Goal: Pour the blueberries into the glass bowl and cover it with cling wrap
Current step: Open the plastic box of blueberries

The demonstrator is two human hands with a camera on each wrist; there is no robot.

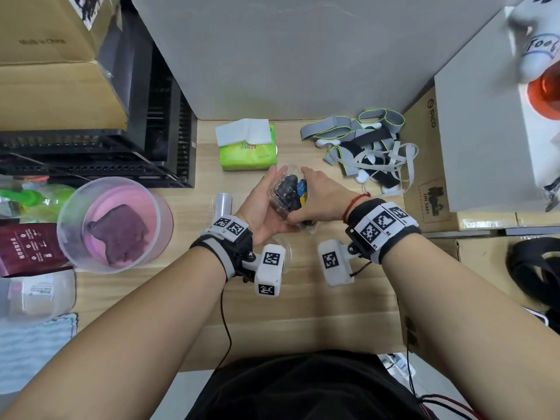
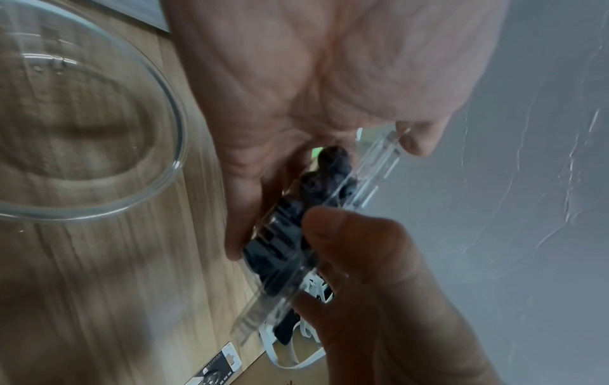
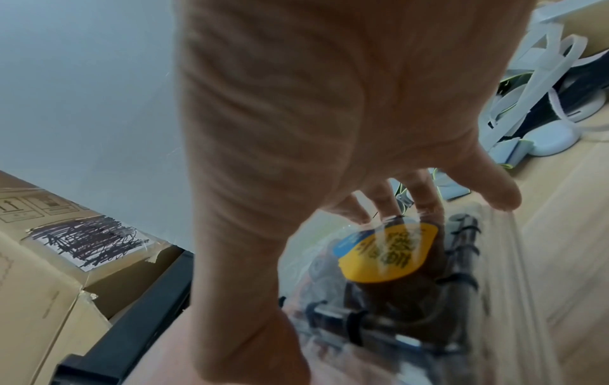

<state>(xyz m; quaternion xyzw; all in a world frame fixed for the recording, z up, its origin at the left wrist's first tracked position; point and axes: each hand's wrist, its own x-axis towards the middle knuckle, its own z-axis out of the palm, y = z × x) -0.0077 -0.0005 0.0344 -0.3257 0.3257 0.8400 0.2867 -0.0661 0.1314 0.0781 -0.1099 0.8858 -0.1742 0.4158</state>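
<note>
A clear plastic clamshell of blueberries (image 1: 288, 195) with a yellow and blue label (image 3: 389, 252) is held above the wooden table by both hands. My left hand (image 1: 263, 201) cradles it from the left, fingers curled round its far side. My right hand (image 1: 318, 192) grips it from the right, its thumb pressed on the near rim (image 2: 346, 234). The empty glass bowl (image 2: 178, 161) stands on the table just below and near the box, mostly hidden under my left wrist in the head view (image 1: 289, 250). The cling wrap roll (image 1: 223, 203) lies left of my left hand.
A green tissue pack (image 1: 247, 147) lies behind the hands. A clear tub with a pink bottom (image 1: 113, 225) stands at the left. A tangle of grey straps (image 1: 363, 144) is at the back right, cardboard boxes (image 1: 430, 177) at the right, black crates (image 1: 121, 147) at the back left.
</note>
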